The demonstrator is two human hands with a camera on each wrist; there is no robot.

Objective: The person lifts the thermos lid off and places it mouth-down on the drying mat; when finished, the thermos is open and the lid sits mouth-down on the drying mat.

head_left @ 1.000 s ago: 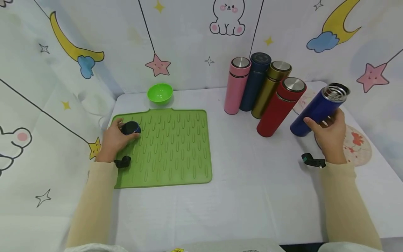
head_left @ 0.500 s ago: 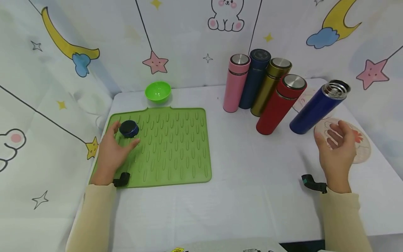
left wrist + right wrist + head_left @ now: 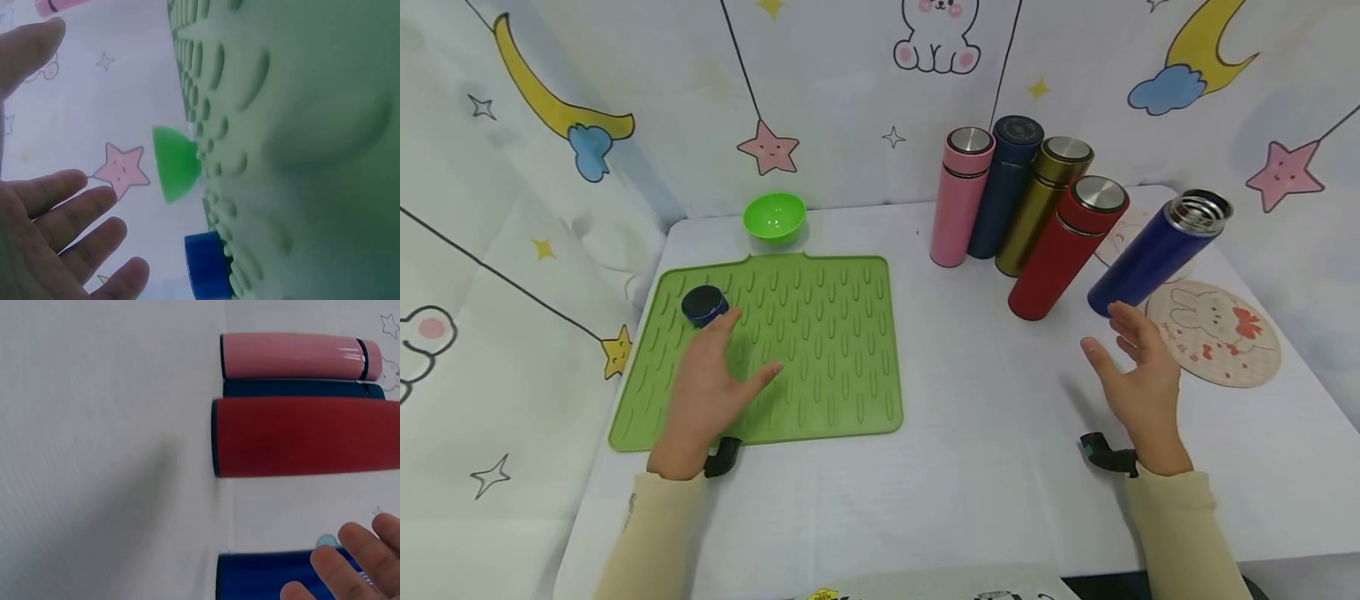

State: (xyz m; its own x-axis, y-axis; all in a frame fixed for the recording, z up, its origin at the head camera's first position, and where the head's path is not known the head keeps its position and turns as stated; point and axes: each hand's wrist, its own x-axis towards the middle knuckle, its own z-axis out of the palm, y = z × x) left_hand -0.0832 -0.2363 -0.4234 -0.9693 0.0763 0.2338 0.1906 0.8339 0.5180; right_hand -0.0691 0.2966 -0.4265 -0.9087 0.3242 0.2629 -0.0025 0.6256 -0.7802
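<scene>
From the head view, the left hand (image 3: 711, 390) reaches over the green mat (image 3: 827, 367), its fingertips overlapping the edge of the blue cap (image 3: 702, 302) that sits on the mat. The left wrist view shows a gap there, and the fingers slightly apart, thumb wide of them. The right hand (image 3: 1150, 396) has its thumb spread from the fingers, near the base of the blue bottle (image 3: 1153, 258); whether they touch cannot be told. Only the head view shows that bottle's uncovered steel mouth and the gold bottle (image 3: 1041, 204), which the right wrist view does not show behind the red bottle (image 3: 1067, 254). A second ago the hands held cap and bottle; now both are released, and the right hand no longer covers the round coaster (image 3: 1213, 333).
</scene>
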